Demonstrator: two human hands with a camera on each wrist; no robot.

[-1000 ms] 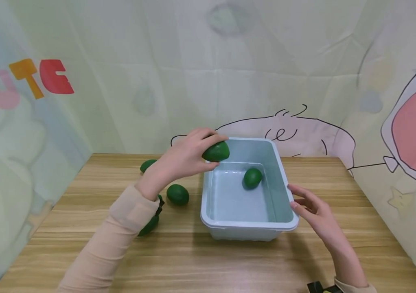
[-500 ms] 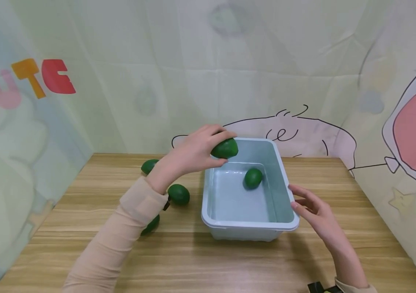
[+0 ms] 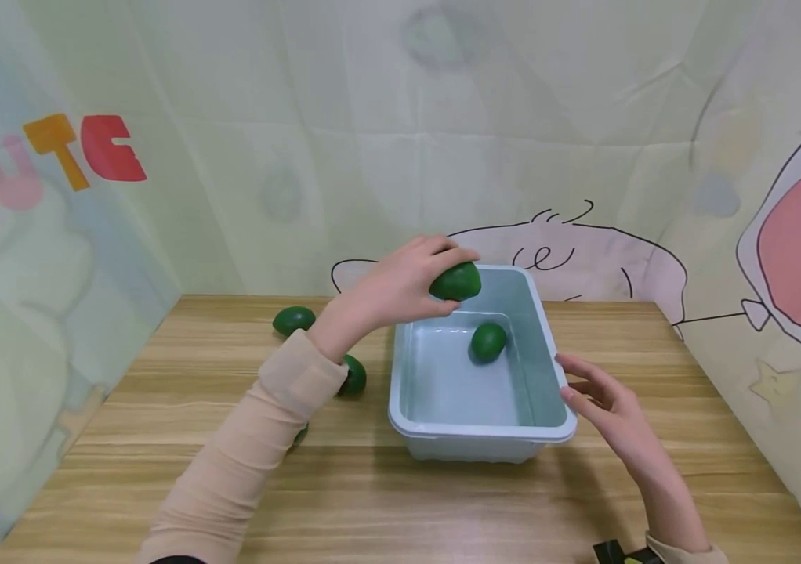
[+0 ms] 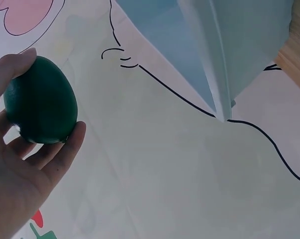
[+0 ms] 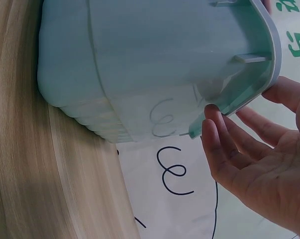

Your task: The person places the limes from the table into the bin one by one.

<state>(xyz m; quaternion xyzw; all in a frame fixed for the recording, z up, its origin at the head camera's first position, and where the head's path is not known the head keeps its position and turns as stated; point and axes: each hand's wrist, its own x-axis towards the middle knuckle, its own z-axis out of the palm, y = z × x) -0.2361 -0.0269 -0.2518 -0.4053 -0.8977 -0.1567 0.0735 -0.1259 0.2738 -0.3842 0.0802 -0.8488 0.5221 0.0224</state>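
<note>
Thumb and fingers of the left hand (image 3: 409,283) grip a smooth, dark-green, egg-shaped fruit (image 3: 461,282), raised by the far side of a pale-blue, rectangular plastic tub (image 3: 481,432); probably best held steady, clear of its rim. Long axis: roughly left-right (tapered end unclear). Right hand (image 3: 605,405), fingers relaxed, touches the tub.

Held fruit (image 3: 458,282): smooth, glossy. Bin (image 3: 481,432): smooth plastic. Tabletop (image 3: 344,501): wood-grained, lightly glossy. Backdrop (image 3: 302,196): creased, matt, cloth-like.
</note>
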